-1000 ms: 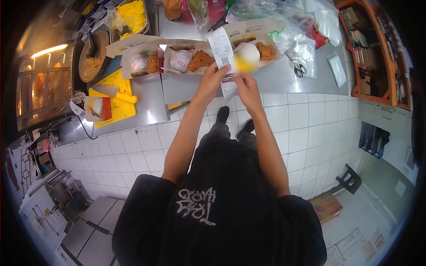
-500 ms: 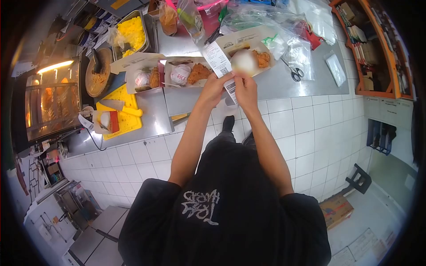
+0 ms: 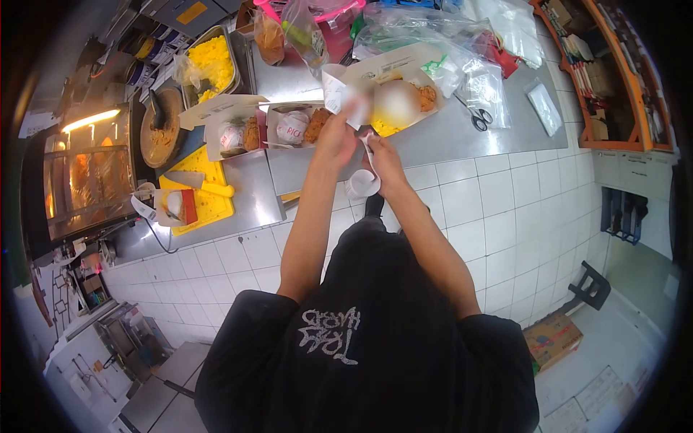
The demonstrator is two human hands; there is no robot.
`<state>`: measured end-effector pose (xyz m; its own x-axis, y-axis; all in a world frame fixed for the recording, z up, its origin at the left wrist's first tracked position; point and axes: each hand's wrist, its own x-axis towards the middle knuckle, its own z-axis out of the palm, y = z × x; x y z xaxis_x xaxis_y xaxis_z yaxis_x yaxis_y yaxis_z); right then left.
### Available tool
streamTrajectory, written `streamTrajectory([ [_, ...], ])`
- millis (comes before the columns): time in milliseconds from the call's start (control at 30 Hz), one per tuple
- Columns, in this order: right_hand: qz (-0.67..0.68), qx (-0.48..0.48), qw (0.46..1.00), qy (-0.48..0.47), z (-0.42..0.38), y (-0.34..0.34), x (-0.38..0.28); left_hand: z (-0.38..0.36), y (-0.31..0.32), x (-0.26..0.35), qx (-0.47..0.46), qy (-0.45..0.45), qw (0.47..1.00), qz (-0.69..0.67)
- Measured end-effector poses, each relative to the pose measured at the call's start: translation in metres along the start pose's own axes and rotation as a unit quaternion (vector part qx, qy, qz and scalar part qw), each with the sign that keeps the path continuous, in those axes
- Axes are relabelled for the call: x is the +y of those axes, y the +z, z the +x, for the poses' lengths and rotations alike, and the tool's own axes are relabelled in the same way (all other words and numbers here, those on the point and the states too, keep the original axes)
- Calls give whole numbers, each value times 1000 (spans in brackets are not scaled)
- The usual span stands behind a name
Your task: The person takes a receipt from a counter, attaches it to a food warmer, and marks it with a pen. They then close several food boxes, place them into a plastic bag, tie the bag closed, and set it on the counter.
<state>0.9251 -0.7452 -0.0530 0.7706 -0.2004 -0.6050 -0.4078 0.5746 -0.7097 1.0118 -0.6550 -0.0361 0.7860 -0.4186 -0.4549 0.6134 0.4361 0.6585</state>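
Above the front edge of the steel counter, both my hands grip printed receipt paper. My left hand (image 3: 338, 141) is closed on the receipt (image 3: 334, 92), whose upper end curls away from me. In the fingers of my right hand (image 3: 386, 162) is another stretch of the paper strip, its loose end rolled into a curl (image 3: 362, 183). A small gap seems to show between the two stretches. Behind my hands an open food box (image 3: 415, 54) holds fried chicken (image 3: 428, 98), yellow food and a blurred white mound. Left of them stand two open boxes with wrapped rice (image 3: 291, 128) and chicken.
On the left, a knife (image 3: 186, 177) and a small box (image 3: 167, 209) rest on a yellow cutting board (image 3: 209, 207), near a lit glass cabinet (image 3: 86, 159). Scissors (image 3: 480, 119) and plastic bags (image 3: 487, 90) lie right. A pink basket (image 3: 339, 18) stands behind.
My hands have moved apart, the right one lower and toward me. The strip, straight before between both hands, now bends and curls, with a gap between the stretches.
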Motion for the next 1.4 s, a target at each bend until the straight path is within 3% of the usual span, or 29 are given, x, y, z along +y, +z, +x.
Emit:
streamTrajectory([
  [233, 93, 26, 992, 80, -27, -60, -16, -19, -20, -8, -44, -85, 995, 36],
  [300, -14, 26, 985, -169, -37, -87, -26, -38, -23, -22, -51, -109, 992, 25],
  [367, 13, 39, 986, -163, -59, -113, -59, -59, -18, -40, -89, -165, 982, -20],
  [400, 35, 35, 987, -150, -69, -128, -75, -67, 0, -54, -98, -180, 979, -12],
  [467, 53, 40, 984, -167, -79, -159, -96, -78, 57, -89, -193, -111, 955, 196],
  [500, 73, 57, 980, -174, -86, -173, -111, -75, 87, -104, -206, -125, 949, 205],
  [567, 98, 75, 976, -182, -94, -209, -140, -66, 149, -129, -349, 58, 843, 405],
  [733, 161, 148, 942, -254, -101, -336, -228, -18, 288, -200, -387, 99, 755, 521],
  [800, 126, 175, 928, -303, -97, -400, -268, 0, 338, -232, -429, -14, 772, 470],
  [833, 122, 179, 918, -332, -97, -433, -288, 8, 369, -249, -443, -17, 761, 474],
  [900, 107, 206, 907, -350, -105, -491, -325, 12, 423, -274, -428, -135, 787, 423],
  [933, 73, 219, 899, -373, -104, -519, -348, 16, 452, -286, -439, -134, 779, 428],
  [1000, 63, 242, 885, -392, -99, -573, -382, 27, 506, -310, -397, -203, 823, 353],
  [1067, 10, 266, 892, -365, -105, -611, -417, 34, 554, -322, -384, -210, 821, 368],
  [1267, -100, 208, 892, -389, -78, -750, -527, 113, 672, -370, -359, -187, 827, 390],
  [1400, -280, 170, 888, -323, -34, -851, -613, 194, 728, -412, -354, -173, 826, 404],
])
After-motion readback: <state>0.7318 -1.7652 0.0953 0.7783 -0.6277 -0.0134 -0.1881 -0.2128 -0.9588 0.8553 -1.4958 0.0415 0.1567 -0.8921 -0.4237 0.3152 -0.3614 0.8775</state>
